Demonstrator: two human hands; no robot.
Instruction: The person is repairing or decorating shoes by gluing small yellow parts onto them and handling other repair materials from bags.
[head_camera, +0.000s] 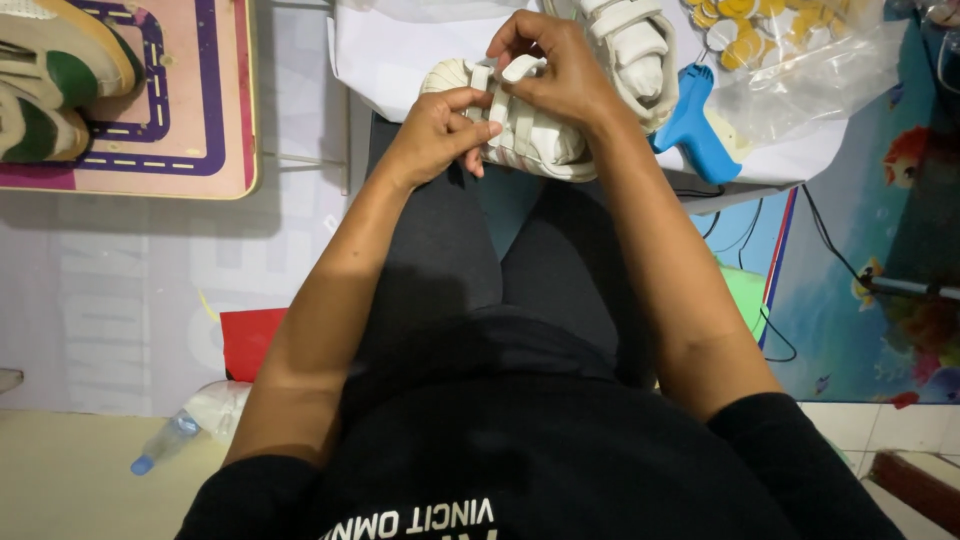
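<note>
Black sleeves, left hand (435, 135) fingers pinching, right hand (560, 75) fingers gripping padded white strapped shoe (530, 135)

White low table (400, 70), white strapped shoe (640, 50), blue glue gun (695, 125), clear bag of yellow discs (800, 50)

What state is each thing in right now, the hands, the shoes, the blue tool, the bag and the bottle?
Left hand: fingers pinched on a strap of the white shoe.
Right hand: fingers gripping the same shoe's straps from above.
White shoe: held over the lap, on its side.
Second white shoe: lying on the table, straps closed.
Blue tool: lying idle on the table.
Plastic bag: holding yellow discs; open or closed, cannot tell.
Green-and-white shoes: resting on the pink board.
Bottle: lying on the floor.
</note>
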